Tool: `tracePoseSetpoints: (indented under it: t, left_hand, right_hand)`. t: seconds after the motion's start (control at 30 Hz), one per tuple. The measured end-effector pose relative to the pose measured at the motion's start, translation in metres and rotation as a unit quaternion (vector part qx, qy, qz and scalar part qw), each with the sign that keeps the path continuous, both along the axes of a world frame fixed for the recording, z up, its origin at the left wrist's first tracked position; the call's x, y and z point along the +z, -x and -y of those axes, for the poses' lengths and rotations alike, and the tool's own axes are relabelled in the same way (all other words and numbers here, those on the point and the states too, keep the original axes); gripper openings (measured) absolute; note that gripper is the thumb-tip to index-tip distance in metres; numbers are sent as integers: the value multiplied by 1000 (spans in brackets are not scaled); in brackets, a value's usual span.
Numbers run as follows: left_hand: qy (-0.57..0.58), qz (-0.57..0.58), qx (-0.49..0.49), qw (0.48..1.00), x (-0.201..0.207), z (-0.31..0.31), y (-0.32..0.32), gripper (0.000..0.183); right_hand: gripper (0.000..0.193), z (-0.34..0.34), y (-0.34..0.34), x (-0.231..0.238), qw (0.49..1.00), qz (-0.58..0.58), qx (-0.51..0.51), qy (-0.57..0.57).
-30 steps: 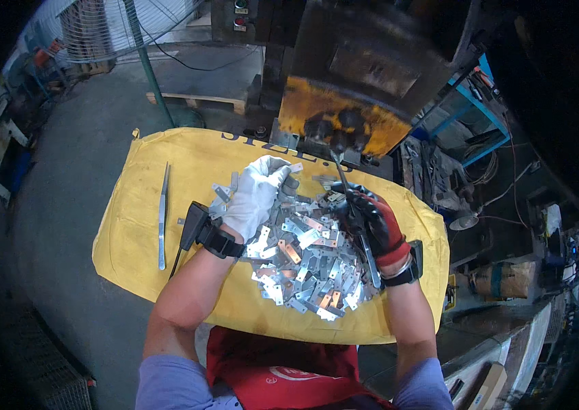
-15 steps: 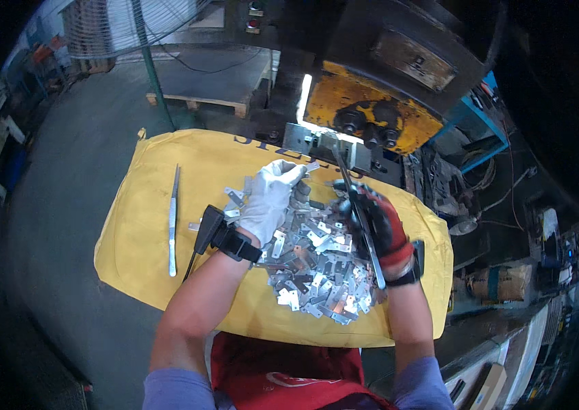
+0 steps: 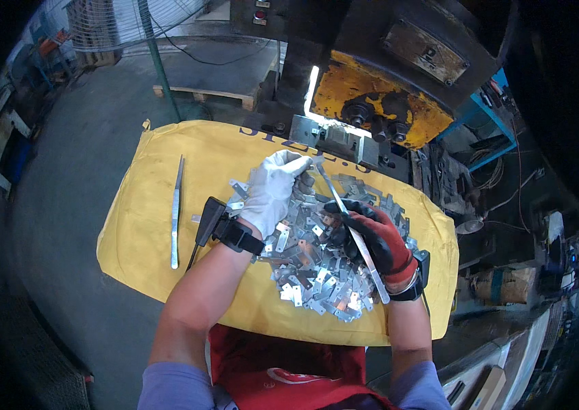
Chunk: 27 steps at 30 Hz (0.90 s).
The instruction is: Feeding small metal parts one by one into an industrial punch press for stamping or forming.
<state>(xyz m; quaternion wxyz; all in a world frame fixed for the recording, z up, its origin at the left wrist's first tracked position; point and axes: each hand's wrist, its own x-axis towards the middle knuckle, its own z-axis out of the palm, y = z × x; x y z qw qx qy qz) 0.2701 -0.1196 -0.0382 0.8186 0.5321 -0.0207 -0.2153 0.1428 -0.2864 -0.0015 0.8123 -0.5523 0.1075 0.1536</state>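
Note:
My left hand (image 3: 274,188), in a white glove, pinches a small metal plate (image 3: 317,160) above the far side of a pile of similar plates (image 3: 322,273). In a black and red glove, my right hand (image 3: 378,239) grips long steel tweezers (image 3: 358,240) slantwise. The tweezers' tips meet the plate beside my left fingertips; whether they have closed on it I cannot tell. A second pair of tweezers (image 3: 176,219) lies on the yellow sheet (image 3: 140,205) at the left, touched by neither hand.
Just beyond the sheet stands a press with a scuffed yellow ram (image 3: 371,102) and a lit metal die (image 3: 344,142) below it. A wooden pallet (image 3: 214,92) rests on the floor at far left, near a wire fan guard (image 3: 132,24). A blue rack (image 3: 484,130) stands right.
My right hand has swung the tweezers' tips away from the die and back to the plate at my left fingertips. My left hand keeps its pinch. The whole view has shifted slightly.

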Motion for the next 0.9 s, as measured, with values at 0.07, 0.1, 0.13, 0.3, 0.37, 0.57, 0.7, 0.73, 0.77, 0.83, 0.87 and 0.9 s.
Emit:
tracePoseSetpoints:
  t: [0.07, 0.1, 0.13, 0.3, 0.37, 0.57, 0.7, 0.73, 0.77, 0.83, 0.87, 0.9]
  left_hand:
    - [-13, 5, -13, 1000, 3, -1, 2, 10]
    - [-24, 11, -22, 999, 5, -1, 2, 10]
    - [-25, 12, -25, 999, 6, -1, 2, 10]
    - [20, -3, -5, 1000, 1, 3, 1, 18]
    - [12, -10, -16, 1000, -2, 0, -1, 19]
    - [18, -12, -22, 1000, 0, 2, 1, 18]
    - [15, -22, -13, 1000, 4, 0, 3, 15]
    - [15, -23, -11, 1000, 3, 0, 3, 15]
    - [15, -16, -13, 1000, 1, 0, 2, 15]
    - [16, -10, -15, 1000, 1, 2, 2, 14]
    - [12, -16, -3, 1000, 2, 2, 2, 14]
    - [8, -22, 8, 1000, 2, 3, 3, 14]
  right_hand:
    - [27, 1, 1, -4, 1000, 1, 0, -15]
    - [26, -3, 2, -4, 999, 26, -19, 30]
    - [25, -4, 2, -4, 995, 50, -39, 76]
    - [26, 5, -5, -8, 999, 35, -23, 17]
    - [29, 7, -11, -6, 997, 62, -44, -1]
    - [33, 26, -40, -30, 987, 122, -62, 88]
    - [34, 24, -51, -30, 994, 63, -87, 6]
    - [34, 25, -53, -30, 994, 63, -86, 6]
    - [34, 27, -53, -31, 995, 72, -74, -14]
    - [35, 30, -54, -30, 994, 80, -65, -32]
    - [35, 29, -53, -28, 994, 89, -59, -23]
    - [36, 28, -52, -25, 994, 97, -53, -14]
